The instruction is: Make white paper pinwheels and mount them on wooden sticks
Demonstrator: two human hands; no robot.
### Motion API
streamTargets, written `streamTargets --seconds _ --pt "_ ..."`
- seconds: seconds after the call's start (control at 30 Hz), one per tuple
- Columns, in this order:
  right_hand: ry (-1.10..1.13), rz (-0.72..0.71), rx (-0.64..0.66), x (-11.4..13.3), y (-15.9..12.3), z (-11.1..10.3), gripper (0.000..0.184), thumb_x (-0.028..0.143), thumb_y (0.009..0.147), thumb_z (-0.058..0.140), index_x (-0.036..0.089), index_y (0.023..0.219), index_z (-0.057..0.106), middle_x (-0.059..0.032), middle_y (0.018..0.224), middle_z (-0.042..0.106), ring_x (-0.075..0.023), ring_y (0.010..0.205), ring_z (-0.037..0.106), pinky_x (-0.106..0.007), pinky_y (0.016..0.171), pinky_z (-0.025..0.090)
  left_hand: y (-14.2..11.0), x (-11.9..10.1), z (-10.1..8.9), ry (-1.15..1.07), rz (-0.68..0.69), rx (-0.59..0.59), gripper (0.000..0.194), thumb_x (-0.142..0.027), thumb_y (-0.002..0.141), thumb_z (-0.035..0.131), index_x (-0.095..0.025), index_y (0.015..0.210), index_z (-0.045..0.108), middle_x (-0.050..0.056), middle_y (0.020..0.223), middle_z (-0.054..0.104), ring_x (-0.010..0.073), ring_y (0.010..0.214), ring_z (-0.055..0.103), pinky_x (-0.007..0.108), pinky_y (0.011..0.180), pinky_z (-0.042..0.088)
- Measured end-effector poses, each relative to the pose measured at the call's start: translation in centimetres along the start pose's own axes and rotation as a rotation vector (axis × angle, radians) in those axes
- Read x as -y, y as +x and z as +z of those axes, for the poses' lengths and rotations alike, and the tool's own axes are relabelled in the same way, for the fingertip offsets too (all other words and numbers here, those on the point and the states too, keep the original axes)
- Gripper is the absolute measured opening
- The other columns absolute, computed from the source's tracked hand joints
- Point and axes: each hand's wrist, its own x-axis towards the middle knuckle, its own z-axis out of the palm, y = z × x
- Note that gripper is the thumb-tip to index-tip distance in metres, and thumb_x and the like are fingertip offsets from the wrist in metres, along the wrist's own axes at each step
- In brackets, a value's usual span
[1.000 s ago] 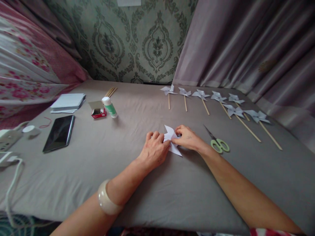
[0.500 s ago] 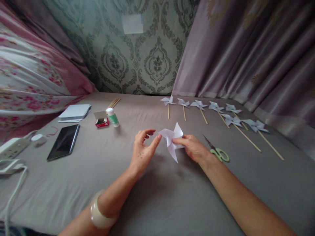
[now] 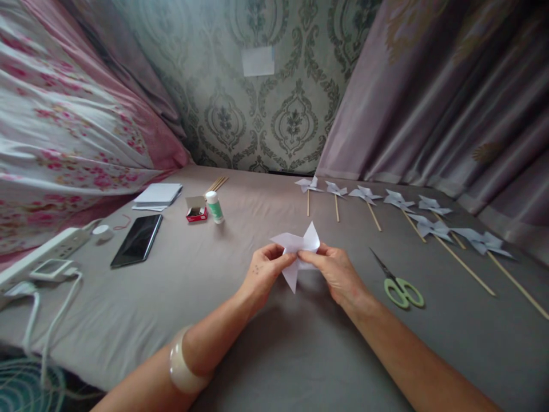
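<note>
A white paper pinwheel (image 3: pixel 295 245) without a stick is held up above the grey cloth, its blades spread out. My left hand (image 3: pixel 266 269) pinches it from the left, thumb near the centre. From the right, my right hand (image 3: pixel 337 268) grips it too, with its thumb on the front close to the middle. The fingers behind the paper are partly hidden. To the right of my right hand lies a pair of scissors (image 3: pixel 398 286) with green handles, its blades pointing away from me.
Several finished pinwheels on sticks (image 3: pixel 433 227) lie at the back right. A glue stick (image 3: pixel 214 208), a small red box (image 3: pixel 196 210), wooden sticks (image 3: pixel 218 183), stacked paper (image 3: pixel 158 194) and a phone (image 3: pixel 137 240) are at left. A power strip (image 3: pixel 47 257) with cables lies at the left edge.
My left hand has closed onto the pinwheel's left side, fingers now pinching near its centre. The pinwheel has turned slightly in my hands. The whole view has shifted, with surroundings appearing further right.
</note>
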Motion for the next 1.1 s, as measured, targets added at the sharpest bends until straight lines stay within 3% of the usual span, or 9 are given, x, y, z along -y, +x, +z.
streamTargets --seconds 0.2,0.63,0.77,0.9,1.1 --pt "-0.055 -0.032 -0.001 0.06 -0.42 0.29 0.031 0.03 0.054 0.075 0.015 0.08 0.074 -0.0073 0.088 0.074 -0.0207 0.08 0.066 -0.03 0.076 0.048 0.09 0.11 -0.11 0.025 -0.024 -0.003 0.029 -0.03 0.057 0.075 -0.011 0.079 0.071 0.006 0.073 0.069 0.0132 0.06 0.057 0.023 0.059 0.04" --pt "-0.231 -0.08 0.021 -0.04 -0.68 0.43 0.026 0.028 0.057 0.065 0.013 0.078 0.068 -0.006 0.077 0.07 -0.0197 0.071 0.063 -0.027 0.062 0.047 -0.17 -0.1 0.16 0.134 -0.074 0.008 0.027 -0.029 0.06 0.068 -0.01 0.08 0.069 0.002 0.066 0.064 0.01 0.052 0.051 0.021 0.05 0.035" --pt "-0.297 -0.052 -0.019 0.27 -0.81 0.62 0.018 0.029 0.056 0.061 0.015 0.067 0.064 -0.0024 0.066 0.065 -0.0158 0.059 0.057 -0.024 0.051 0.041 -0.36 -0.23 0.17 0.254 0.012 0.028 0.025 -0.031 0.061 0.067 -0.012 0.077 0.067 0.001 0.067 0.063 0.0112 0.056 0.052 0.021 0.053 0.037" --pt "-0.37 -0.082 -0.033 0.45 -0.73 0.54 0.016 0.029 0.056 0.058 0.016 0.064 0.062 -0.0002 0.061 0.062 -0.0142 0.057 0.054 -0.023 0.051 0.039 -0.34 -0.15 0.03 0.374 0.12 -0.03 0.017 -0.03 0.062 0.067 -0.014 0.065 0.063 0.0 0.066 0.061 0.0117 0.061 0.052 0.02 0.056 0.038" --pt "-0.373 -0.118 0.05 0.44 -0.56 0.39 0.024 0.026 0.057 0.057 0.015 0.076 0.067 -0.0022 0.07 0.067 -0.0161 0.064 0.058 -0.023 0.056 0.044 -0.05 0.14 -0.05 0.215 -0.02 0.049 0.026 -0.032 0.06 0.071 -0.012 0.076 0.067 0.003 0.071 0.065 0.0135 0.062 0.056 0.021 0.055 0.04"
